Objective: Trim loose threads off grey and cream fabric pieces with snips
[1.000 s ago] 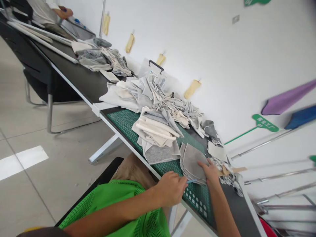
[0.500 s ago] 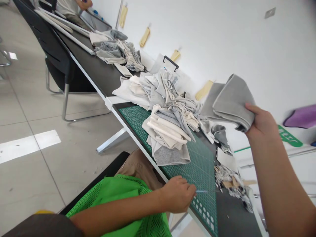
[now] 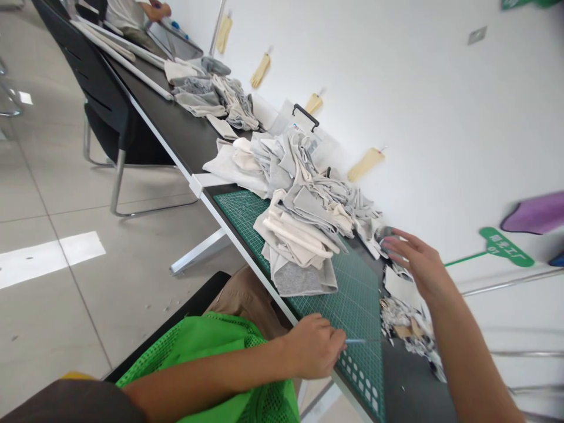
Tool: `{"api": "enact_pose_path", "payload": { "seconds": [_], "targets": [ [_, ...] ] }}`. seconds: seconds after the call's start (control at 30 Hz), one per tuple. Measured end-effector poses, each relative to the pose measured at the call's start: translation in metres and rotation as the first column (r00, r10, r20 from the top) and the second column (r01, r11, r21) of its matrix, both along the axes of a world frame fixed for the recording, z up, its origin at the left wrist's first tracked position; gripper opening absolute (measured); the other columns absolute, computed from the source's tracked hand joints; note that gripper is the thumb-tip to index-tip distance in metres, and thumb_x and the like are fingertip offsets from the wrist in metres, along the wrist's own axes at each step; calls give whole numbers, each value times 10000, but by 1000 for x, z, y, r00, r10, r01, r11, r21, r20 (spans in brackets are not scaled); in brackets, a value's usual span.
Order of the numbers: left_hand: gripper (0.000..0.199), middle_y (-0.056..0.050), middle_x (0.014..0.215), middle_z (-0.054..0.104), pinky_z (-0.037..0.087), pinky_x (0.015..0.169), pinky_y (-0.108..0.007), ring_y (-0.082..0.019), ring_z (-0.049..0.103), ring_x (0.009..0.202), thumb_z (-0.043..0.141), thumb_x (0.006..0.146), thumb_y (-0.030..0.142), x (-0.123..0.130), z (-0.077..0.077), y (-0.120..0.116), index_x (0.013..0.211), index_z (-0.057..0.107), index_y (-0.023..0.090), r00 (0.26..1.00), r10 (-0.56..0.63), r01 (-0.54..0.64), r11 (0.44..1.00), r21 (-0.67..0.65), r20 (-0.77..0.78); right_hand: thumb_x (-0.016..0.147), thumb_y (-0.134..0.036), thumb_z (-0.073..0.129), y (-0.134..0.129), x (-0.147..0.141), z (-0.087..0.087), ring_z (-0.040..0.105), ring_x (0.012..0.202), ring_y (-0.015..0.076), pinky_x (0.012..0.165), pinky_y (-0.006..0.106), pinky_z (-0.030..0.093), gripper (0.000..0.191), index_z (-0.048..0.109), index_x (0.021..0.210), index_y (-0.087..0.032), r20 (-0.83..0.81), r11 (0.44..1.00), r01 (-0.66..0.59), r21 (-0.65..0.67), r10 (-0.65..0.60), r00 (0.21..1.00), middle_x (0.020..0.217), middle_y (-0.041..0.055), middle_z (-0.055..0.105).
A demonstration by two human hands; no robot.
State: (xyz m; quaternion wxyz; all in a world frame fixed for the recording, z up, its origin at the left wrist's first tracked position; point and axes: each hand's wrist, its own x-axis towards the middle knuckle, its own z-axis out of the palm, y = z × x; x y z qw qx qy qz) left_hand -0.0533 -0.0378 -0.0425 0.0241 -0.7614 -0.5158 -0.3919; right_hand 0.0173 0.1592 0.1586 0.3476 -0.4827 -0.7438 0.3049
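Green cutting mat (image 3: 352,305): L grip (image 3: 312,346) clamped on thin blue tool (image 3: 356,341) at mat's edge; R grip (image 3: 416,261) apart, fingers spread, near fabric scraps (image 3: 403,317) past mat.

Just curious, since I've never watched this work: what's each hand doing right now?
Left hand: closed, holding a thin light-blue tool over a green cutting mat.
Right hand: open, fingers spread, holding nothing.
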Motion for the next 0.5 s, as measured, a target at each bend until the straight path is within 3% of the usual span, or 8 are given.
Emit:
{"api": "enact_pose_path", "payload": {
  "seconds": [0.07,0.2,0.27,0.37,0.5],
  "targets": [
    [156,-20,729,628,355,640,-333,-174,570,659,373,920,300,1,0,-1,866,459,182,1000,-3,3,1000,-13,-2,667,-402,703,-1,22,-39,645,928,231,846,397,499,528,607,1153,-220,80,999,-2,38,-2,997,1032,95,671],
    [142,-14,762,631,369,680,-334,-180,570,700,370,922,293,2,0,-1,884,459,189,1000,5,-6,1000,-31,-12,712,-461,614,4,66,-141,636,950,278,895,467,463,554,582,1178,-163,274,987,72,143,-109,955,1009,125,672],
    [139,-7,760,624,373,684,-334,-178,560,697,368,923,286,2,1,-1,879,458,189,1000,8,-9,999,-32,-25,778,-463,539,4,77,-180,562,1112,288,1001,477,385,496,600,1152,-143,354,971,-26,238,-62,933,1156,153,622],
    [133,-4,754,611,374,680,-333,-174,549,687,362,921,267,2,4,-1,870,456,189,1000,2,-3,999,-44,-31,867,-429,419,1,79,-205,473,1226,270,1065,474,324,461,586,1180,-135,451,929,-199,311,40,892,1305,154,524],
    [146,-17,753,600,378,691,-337,-179,545,696,339,923,249,1,9,-2,865,457,185,1000,-7,5,994,-108,-22,907,-394,367,-2,74,-203,455,1243,263,1077,489,315,455,540,1245,-144,515,910,-246,335,42,856,1347,149,484]
  ]
}}
